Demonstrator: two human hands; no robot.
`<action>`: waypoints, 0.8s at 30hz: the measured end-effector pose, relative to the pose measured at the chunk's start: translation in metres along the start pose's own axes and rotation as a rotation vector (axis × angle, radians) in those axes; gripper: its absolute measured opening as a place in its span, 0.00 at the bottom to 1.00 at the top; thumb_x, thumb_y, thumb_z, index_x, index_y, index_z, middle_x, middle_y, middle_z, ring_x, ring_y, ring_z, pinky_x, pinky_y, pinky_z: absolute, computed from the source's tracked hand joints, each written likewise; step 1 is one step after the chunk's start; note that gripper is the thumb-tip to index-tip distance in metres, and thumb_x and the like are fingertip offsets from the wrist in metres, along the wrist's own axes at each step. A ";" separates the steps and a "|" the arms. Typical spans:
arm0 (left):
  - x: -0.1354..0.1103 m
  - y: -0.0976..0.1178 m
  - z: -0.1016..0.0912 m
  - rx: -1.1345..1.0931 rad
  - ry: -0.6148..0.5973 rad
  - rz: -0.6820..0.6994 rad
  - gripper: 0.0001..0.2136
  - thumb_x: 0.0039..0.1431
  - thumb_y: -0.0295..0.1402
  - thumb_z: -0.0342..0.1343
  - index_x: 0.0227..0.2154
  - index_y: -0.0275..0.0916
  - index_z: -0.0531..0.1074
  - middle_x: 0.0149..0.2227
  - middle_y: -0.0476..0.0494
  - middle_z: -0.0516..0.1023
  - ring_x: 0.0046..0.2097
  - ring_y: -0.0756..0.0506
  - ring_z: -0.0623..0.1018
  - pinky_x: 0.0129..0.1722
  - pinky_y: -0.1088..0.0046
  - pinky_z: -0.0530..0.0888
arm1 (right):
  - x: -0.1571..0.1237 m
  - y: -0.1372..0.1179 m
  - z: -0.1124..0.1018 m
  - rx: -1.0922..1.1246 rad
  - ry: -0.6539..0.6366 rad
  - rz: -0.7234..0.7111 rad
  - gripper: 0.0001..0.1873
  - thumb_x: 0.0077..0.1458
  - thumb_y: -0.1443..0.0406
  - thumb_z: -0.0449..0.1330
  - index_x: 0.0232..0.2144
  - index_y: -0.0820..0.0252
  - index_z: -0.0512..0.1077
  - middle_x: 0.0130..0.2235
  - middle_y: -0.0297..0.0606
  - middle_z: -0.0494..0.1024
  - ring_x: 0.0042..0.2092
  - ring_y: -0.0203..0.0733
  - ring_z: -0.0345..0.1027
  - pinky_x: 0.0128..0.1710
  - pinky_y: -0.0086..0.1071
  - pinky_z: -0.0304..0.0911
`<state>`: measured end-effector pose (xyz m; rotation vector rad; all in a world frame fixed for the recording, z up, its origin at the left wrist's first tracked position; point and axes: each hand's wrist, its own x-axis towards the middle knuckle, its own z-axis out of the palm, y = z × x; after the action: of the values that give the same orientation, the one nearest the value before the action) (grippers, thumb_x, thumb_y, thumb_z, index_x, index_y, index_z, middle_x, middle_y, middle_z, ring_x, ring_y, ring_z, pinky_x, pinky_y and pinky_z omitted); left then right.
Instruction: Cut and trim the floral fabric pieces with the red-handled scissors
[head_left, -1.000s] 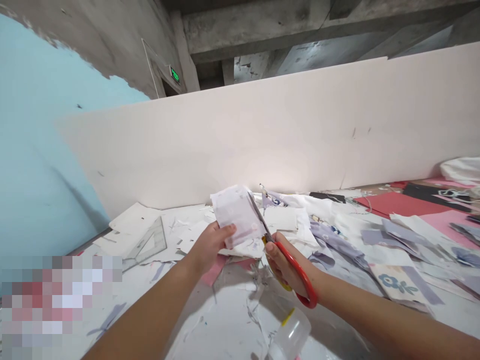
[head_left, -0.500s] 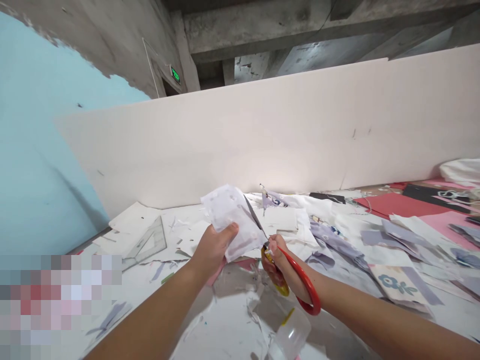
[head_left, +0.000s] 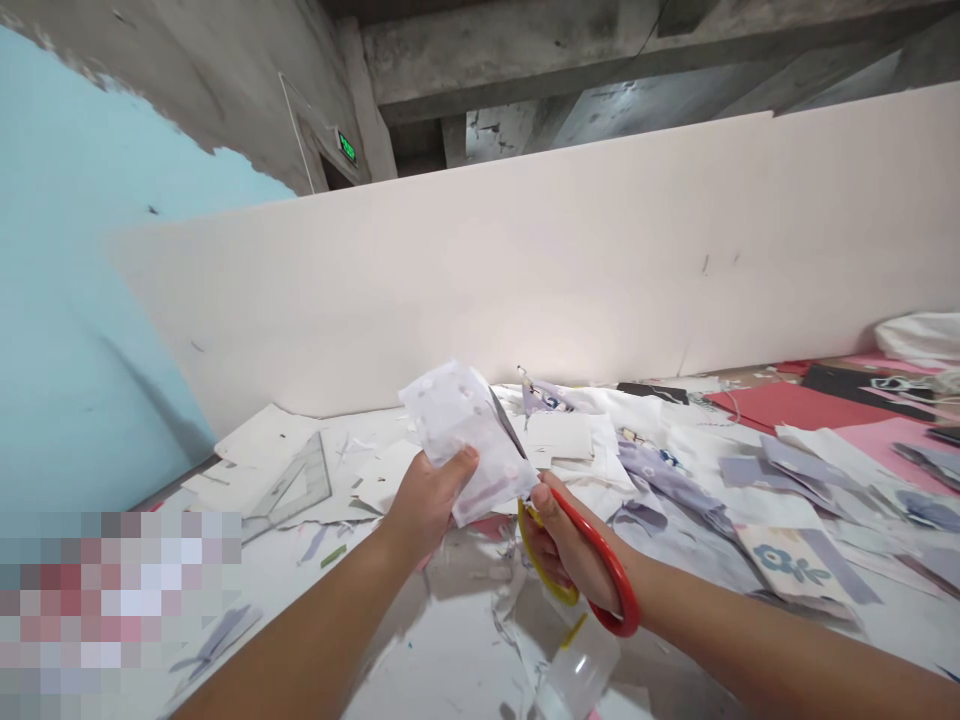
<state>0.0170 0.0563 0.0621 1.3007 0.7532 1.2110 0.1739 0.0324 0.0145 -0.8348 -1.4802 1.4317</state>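
Observation:
My left hand [head_left: 429, 500] pinches a pale, faintly patterned piece of fabric [head_left: 469, 430], its thumb lying on the near face. With its fingers through the loops, my right hand [head_left: 574, 550] grips scissors [head_left: 616, 575] that have one red and one yellow handle. The dark blade runs up along the fabric's right edge, partly covered by it. Whether the blades are parted or closed on the fabric, I cannot tell. Below my right hand lies a clear plastic bottle [head_left: 581, 665] with a yellow mark.
A clear set square [head_left: 304, 480] lies on paper at the left. Lilac patterned fabric [head_left: 675, 480], a card with a blue flower [head_left: 795, 565] and red sheets [head_left: 776, 412] spread over the right. A white partition [head_left: 480, 280] stands behind the table.
The scissors' handles have come a little closer to the fabric, and more of the blade is covered by it. My left hand keeps its hold.

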 end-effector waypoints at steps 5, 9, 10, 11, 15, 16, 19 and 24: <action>0.000 -0.001 -0.001 0.050 0.024 0.014 0.17 0.50 0.40 0.55 0.42 0.38 0.71 0.37 0.43 0.77 0.38 0.43 0.75 0.37 0.69 0.70 | 0.001 0.005 -0.002 -0.049 0.033 -0.019 0.22 0.52 0.44 0.44 0.24 0.55 0.48 0.18 0.22 0.51 0.16 0.27 0.41 0.14 0.24 0.40; 0.001 -0.004 -0.002 0.032 0.039 0.014 0.17 0.50 0.39 0.55 0.43 0.37 0.70 0.37 0.43 0.77 0.39 0.43 0.75 0.38 0.69 0.70 | 0.000 0.001 -0.001 0.038 -0.010 -0.040 0.22 0.52 0.43 0.44 0.25 0.54 0.47 0.19 0.22 0.52 0.17 0.27 0.41 0.16 0.25 0.41; 0.002 -0.005 -0.002 0.025 0.044 0.021 0.17 0.50 0.38 0.55 0.43 0.37 0.70 0.37 0.42 0.77 0.39 0.43 0.75 0.37 0.69 0.70 | 0.000 0.000 -0.001 0.046 -0.027 -0.042 0.23 0.52 0.43 0.43 0.26 0.54 0.46 0.19 0.22 0.52 0.17 0.27 0.41 0.16 0.25 0.41; 0.002 -0.006 -0.003 0.021 0.048 0.026 0.18 0.50 0.38 0.55 0.44 0.37 0.70 0.37 0.42 0.77 0.39 0.43 0.75 0.37 0.69 0.70 | 0.000 -0.002 -0.001 0.050 -0.044 -0.042 0.23 0.51 0.42 0.41 0.27 0.54 0.46 0.19 0.21 0.52 0.17 0.27 0.41 0.16 0.25 0.41; 0.003 -0.007 -0.003 -0.014 0.046 0.025 0.19 0.50 0.38 0.55 0.46 0.37 0.68 0.37 0.42 0.77 0.38 0.43 0.76 0.36 0.69 0.70 | 0.000 -0.007 0.000 0.040 -0.083 -0.061 0.25 0.49 0.40 0.40 0.29 0.54 0.46 0.18 0.21 0.52 0.16 0.28 0.41 0.16 0.26 0.42; 0.003 -0.006 -0.002 -0.036 0.042 0.017 0.20 0.50 0.37 0.55 0.46 0.37 0.68 0.37 0.42 0.77 0.37 0.43 0.76 0.36 0.69 0.70 | -0.001 -0.008 0.000 0.030 -0.087 -0.067 0.25 0.49 0.40 0.41 0.29 0.54 0.46 0.18 0.21 0.52 0.17 0.28 0.41 0.17 0.26 0.42; 0.004 -0.004 -0.002 -0.106 0.043 -0.007 0.21 0.49 0.36 0.56 0.48 0.38 0.66 0.36 0.43 0.78 0.37 0.43 0.76 0.35 0.69 0.71 | -0.002 -0.011 0.000 -0.024 -0.080 -0.091 0.25 0.50 0.40 0.40 0.29 0.54 0.47 0.18 0.21 0.53 0.18 0.29 0.42 0.18 0.26 0.44; 0.004 -0.003 -0.001 -0.132 0.055 -0.022 0.24 0.49 0.35 0.57 0.50 0.36 0.64 0.36 0.41 0.78 0.39 0.42 0.76 0.37 0.68 0.71 | -0.002 -0.011 -0.001 -0.133 -0.007 0.010 0.20 0.53 0.45 0.42 0.31 0.54 0.48 0.18 0.21 0.57 0.18 0.29 0.48 0.18 0.25 0.48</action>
<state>0.0176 0.0606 0.0595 1.1518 0.7128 1.2619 0.1767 0.0296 0.0251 -0.9207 -1.5923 1.3553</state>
